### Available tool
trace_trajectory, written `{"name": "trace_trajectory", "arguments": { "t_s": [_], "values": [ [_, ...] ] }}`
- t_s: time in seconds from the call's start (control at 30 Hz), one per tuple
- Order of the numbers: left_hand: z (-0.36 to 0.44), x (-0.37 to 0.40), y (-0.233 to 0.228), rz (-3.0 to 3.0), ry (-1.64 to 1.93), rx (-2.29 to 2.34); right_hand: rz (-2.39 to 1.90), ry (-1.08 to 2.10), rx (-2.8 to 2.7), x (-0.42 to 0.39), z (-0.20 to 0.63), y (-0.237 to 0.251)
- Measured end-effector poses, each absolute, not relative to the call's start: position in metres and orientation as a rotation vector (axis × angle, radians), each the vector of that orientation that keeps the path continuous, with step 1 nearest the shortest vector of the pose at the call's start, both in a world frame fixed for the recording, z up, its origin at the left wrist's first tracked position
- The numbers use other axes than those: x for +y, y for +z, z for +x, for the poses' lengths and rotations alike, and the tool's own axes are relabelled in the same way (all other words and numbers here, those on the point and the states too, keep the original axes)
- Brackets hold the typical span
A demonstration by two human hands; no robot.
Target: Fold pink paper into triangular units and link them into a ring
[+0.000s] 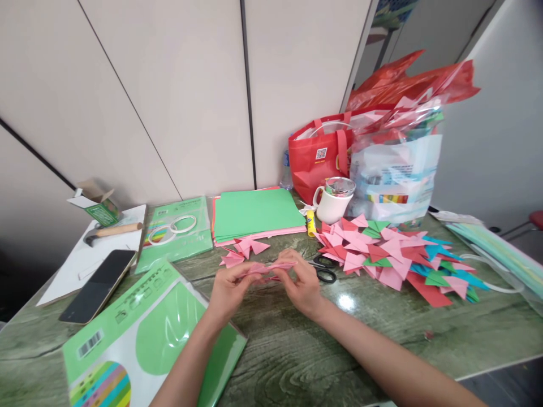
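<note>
At frame centre, a pink paper piece (265,268) is pinched between the left hand (229,289) and right hand (303,285); folding appears underway, and a firm crease seems needed next.

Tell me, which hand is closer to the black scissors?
The right hand. It sits just left of the scissors, nearly touching the handles. The left hand is farther left, on the other end of the pink paper that both hands hold.
</note>
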State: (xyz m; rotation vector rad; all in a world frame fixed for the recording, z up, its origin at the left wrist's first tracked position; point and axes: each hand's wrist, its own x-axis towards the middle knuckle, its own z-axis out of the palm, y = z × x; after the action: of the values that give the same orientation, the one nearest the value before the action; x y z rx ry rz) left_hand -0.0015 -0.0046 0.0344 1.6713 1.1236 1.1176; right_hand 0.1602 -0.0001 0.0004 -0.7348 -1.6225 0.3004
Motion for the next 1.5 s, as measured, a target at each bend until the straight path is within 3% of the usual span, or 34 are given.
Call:
{"name": "trace_trajectory", "arguments": {
  "t_s": [1.5],
  "values": [
    [0.005,-0.013,0.047,1.629,1.005,1.238,-0.904,0.533,-1.530,0.001,0.162,0.005]
  ]
}}
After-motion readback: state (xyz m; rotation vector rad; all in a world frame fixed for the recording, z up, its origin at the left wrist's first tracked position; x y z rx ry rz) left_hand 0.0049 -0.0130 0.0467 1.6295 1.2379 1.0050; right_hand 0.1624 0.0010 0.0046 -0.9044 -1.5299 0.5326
